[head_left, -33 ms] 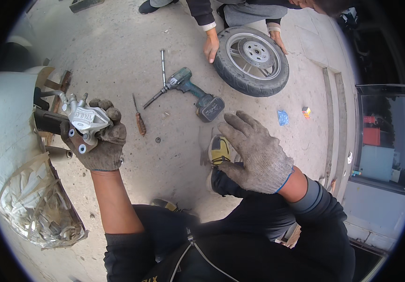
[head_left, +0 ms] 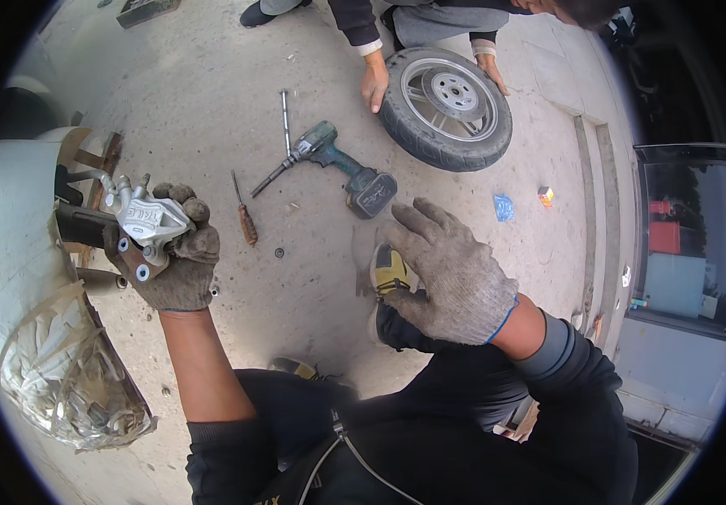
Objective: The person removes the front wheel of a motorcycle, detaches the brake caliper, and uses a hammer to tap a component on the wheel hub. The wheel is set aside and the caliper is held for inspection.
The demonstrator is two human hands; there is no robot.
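My gloved left hand (head_left: 179, 261) is closed round a silver brake caliper (head_left: 151, 217). A dark bracket with two bright holes (head_left: 133, 259) lies against its lower side, and a hose fitting runs off its upper left. The fingers curl over the caliper's right edge; the palm is hidden. My gloved right hand (head_left: 455, 273) hovers palm down above my yellow shoe (head_left: 391, 268), fingers stretched and holding nothing. On the ground between and beyond my hands lie a teal cordless impact wrench (head_left: 342, 164), a long axle bolt (head_left: 285, 122) and a screwdriver (head_left: 246, 215).
Across from me a crouching person steadies a wheel with a tyre (head_left: 455, 109) with both hands. A blue packet (head_left: 504, 208) and a small orange box (head_left: 545, 196) lie right of it. A tape-wrapped pale body panel (head_left: 22, 219) fills the left side. A nut (head_left: 279, 252) lies on the concrete.
The whole view has shifted slightly, so ground objects appear a little further left. Both hands keep the same pose, the left still on the caliper.
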